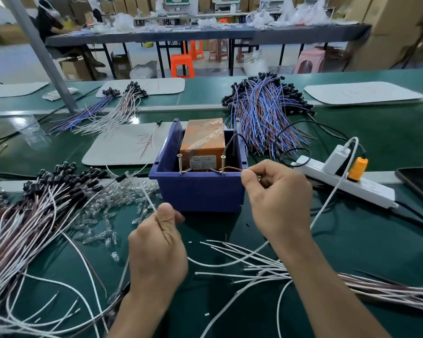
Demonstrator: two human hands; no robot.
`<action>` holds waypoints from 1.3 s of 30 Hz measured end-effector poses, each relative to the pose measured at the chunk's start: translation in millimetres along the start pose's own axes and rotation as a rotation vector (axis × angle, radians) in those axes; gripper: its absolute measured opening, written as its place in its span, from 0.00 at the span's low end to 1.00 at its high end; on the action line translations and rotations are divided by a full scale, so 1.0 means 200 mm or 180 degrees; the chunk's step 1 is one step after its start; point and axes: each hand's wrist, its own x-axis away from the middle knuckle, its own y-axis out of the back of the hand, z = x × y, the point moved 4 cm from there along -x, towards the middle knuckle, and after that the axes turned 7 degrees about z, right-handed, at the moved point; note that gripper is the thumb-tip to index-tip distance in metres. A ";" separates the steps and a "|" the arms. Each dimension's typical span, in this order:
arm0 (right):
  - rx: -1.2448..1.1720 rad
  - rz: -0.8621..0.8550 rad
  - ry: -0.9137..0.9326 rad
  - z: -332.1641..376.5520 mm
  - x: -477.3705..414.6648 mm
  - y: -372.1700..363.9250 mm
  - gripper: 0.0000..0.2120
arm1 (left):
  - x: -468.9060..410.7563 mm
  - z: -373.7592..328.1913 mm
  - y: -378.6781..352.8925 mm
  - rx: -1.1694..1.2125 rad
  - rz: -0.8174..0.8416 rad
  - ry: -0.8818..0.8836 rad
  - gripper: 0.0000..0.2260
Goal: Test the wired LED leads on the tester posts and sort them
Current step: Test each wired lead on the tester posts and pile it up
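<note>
as far as visible, bin (200, 191) holds orange box (203, 139).

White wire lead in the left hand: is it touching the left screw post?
Apart. Head view: the thin white wire lead, pinched by the left hand, slants away below the left metal screw post.

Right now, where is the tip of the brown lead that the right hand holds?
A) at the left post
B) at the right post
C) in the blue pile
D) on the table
B: the brown lead pinched by the right hand runs left to the foot of the right post on the blue bin.
</note>
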 end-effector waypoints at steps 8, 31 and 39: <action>-0.0046 -0.0038 -0.0037 -0.02 0.00 0.00 0.09 | 0.00 -0.01 -0.05 -0.0229 0.0333 -0.0064 0.24; -0.0065 0.0051 -0.0022 -0.01 0.01 0.01 0.10 | -0.02 -0.02 -0.08 0.1189 0.0855 0.0380 0.16; -0.0078 0.0036 0.0010 -0.01 0.01 0.01 0.10 | -0.02 -0.04 -0.11 0.1062 0.1214 0.0295 0.20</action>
